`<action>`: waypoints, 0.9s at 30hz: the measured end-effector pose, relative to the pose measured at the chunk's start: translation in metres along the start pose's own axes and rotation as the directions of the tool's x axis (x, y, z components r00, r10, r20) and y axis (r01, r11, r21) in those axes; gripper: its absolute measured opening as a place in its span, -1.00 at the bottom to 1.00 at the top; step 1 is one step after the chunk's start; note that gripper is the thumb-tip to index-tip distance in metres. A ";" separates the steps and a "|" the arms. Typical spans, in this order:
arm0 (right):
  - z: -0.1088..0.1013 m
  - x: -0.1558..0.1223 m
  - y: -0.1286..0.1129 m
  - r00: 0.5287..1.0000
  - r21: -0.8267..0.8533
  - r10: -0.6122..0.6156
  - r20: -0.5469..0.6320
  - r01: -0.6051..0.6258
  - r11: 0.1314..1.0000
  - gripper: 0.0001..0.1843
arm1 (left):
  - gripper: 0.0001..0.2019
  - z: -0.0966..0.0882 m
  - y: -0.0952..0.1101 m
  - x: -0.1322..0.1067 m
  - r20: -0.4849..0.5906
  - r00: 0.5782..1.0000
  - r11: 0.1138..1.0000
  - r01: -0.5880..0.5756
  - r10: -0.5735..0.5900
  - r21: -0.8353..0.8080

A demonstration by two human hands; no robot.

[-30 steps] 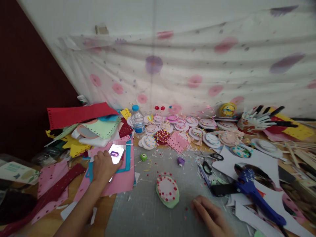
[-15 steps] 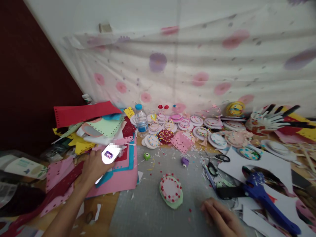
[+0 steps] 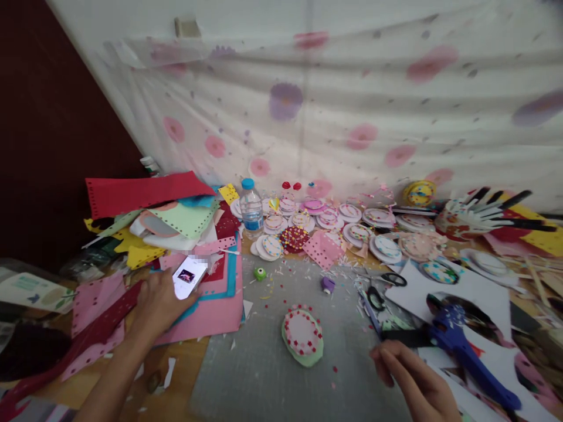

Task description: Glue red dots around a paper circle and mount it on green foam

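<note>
My left hand (image 3: 160,302) is closed around a phone (image 3: 188,280) with a lit screen, above the stack of coloured sheets at the left. Over the right side of the grey mat (image 3: 246,375), my right hand (image 3: 407,372) has its fingers curled together; what they hold, if anything, is hidden. Between the hands lies a small round paper piece (image 3: 303,334), pale pink on light green, ringed with red and pink star shapes. A green one-eyed figure (image 3: 260,274) and a small purple item (image 3: 327,285) sit farther back on the mat.
Several decorated paper discs (image 3: 352,213) line the wall side, beside a water bottle (image 3: 251,211). At the right are a blue hot glue gun (image 3: 470,357), scissors (image 3: 393,279) and white paper (image 3: 488,293). Coloured sheets (image 3: 145,193) pile up at the left. Paper scraps litter the mat.
The phone has tilted and shifted slightly left and down with my left hand. My right hand has moved a little right and up, and is less blurred. The camera view has shifted slightly.
</note>
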State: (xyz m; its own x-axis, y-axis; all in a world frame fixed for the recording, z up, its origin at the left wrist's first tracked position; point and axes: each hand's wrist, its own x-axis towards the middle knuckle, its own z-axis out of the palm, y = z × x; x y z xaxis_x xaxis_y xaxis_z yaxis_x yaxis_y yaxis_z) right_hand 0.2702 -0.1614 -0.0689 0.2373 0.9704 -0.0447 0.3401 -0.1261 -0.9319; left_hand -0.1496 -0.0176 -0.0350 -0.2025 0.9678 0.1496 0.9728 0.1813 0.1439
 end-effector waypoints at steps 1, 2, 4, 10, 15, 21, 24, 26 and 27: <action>0.002 0.000 -0.006 1.000 -0.001 -0.008 -0.009 0.008 1.000 -0.60 | -0.26 -0.001 0.007 -0.007 -0.040 0.998 0.998 -0.054 0.053 -0.021; 0.005 0.000 -0.013 1.000 -0.001 -0.021 -0.018 0.021 1.000 -0.62 | -0.28 -0.001 0.016 -0.015 -0.079 0.991 0.990 -0.117 0.111 -0.074; 0.013 0.003 -0.025 0.998 0.004 -0.063 0.011 0.063 0.998 -0.64 | -0.44 -0.003 0.042 -0.033 -0.136 0.973 0.919 -0.223 0.188 -0.325; 0.040 0.019 -0.045 0.951 -0.018 0.001 0.310 0.004 1.000 -0.49 | -0.64 -0.002 0.133 -0.061 0.339 0.834 0.563 0.043 0.434 -0.826; 0.056 0.024 -0.040 0.911 0.057 0.078 0.406 -0.110 0.992 -0.42 | -0.74 0.007 0.165 -0.051 0.358 0.721 0.502 0.017 0.593 -0.865; 0.063 0.027 -0.026 0.897 0.153 0.133 0.421 -0.215 0.965 -0.42 | -0.75 0.009 0.166 -0.053 0.557 0.612 0.416 0.373 0.561 -0.829; 0.064 0.027 -0.024 0.898 0.187 0.151 0.413 -0.246 0.951 -0.42 | -0.68 0.009 0.167 -0.059 0.603 0.599 0.345 0.497 0.527 -0.796; 0.066 0.027 -0.024 0.901 0.196 0.159 0.405 -0.255 0.947 -0.42 | -0.66 0.009 0.169 -0.064 0.612 0.607 0.308 0.536 0.507 -0.786; 0.066 0.027 -0.024 0.902 0.198 0.162 0.401 -0.258 0.946 -0.42 | -0.65 0.010 0.170 -0.066 0.614 0.615 0.291 0.548 0.495 -0.784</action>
State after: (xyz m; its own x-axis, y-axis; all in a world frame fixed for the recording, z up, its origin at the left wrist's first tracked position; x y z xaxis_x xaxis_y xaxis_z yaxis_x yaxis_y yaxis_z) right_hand 0.2080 -0.1188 -0.0717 -0.0957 0.9372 -0.3354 0.0804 -0.3286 -0.9411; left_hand 0.0297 -0.0487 -0.0300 0.4256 0.7922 -0.4373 0.0846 0.4463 0.8909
